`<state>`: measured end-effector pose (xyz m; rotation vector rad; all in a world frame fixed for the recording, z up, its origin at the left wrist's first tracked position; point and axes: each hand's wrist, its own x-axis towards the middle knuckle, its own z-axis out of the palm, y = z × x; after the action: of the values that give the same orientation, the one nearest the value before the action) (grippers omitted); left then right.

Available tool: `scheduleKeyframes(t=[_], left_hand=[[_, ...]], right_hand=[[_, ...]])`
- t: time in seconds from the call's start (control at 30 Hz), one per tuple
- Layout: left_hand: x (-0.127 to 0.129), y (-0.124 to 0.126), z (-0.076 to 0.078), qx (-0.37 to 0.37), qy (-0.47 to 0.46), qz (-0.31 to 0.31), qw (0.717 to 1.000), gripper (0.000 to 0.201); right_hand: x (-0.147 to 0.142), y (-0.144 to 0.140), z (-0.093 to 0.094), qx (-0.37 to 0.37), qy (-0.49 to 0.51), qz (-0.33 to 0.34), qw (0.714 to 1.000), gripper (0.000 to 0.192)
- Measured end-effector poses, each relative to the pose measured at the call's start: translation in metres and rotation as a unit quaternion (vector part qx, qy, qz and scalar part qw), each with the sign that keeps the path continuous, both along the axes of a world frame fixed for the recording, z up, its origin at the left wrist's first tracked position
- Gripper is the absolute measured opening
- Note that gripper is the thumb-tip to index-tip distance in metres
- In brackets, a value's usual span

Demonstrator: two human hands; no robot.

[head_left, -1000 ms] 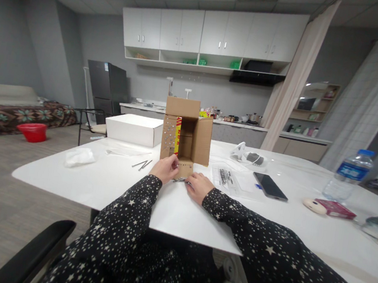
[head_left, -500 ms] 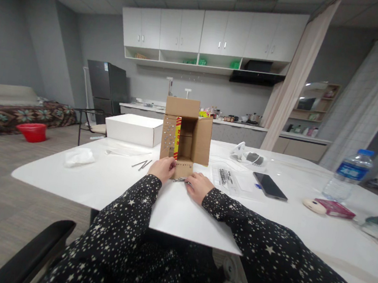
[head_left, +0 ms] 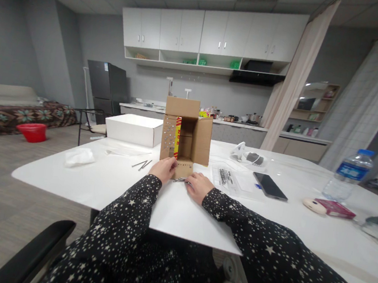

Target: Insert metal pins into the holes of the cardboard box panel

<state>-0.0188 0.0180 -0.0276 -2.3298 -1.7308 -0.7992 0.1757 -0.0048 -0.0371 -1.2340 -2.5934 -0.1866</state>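
Left hand (head_left: 163, 169) curled against the cardboard box (head_left: 186, 134), fingers grasping its lower front flap; right hand (head_left: 197, 185) resting loosely beside small metal pieces (head_left: 180, 180). Box upright, open-fronted, near the surface's (head_left: 116, 187) front edge.

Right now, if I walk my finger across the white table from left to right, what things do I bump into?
Crumpled tissue → white box → cardboard box → clear bag of metal tools → black phone → pink packet → water bottle.
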Motion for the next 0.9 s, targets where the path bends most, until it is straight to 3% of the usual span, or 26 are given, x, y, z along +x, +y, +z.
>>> scheduleKeyframes(t=[0.4,0.9], left_hand=[[-0.0031,-0.0065,0.0071,0.005,-0.019,0.101,0.995,0.017],[-0.0034,-0.0054,0.0076,0.010,-0.026,0.114,0.993,0.018]], right_hand=[[0.0000,-0.0004,0.0002,-0.004,0.003,-0.003,1.000,0.025],[0.0004,0.0008,-0.0015,-0.004,0.008,-0.001,1.000,0.026]])
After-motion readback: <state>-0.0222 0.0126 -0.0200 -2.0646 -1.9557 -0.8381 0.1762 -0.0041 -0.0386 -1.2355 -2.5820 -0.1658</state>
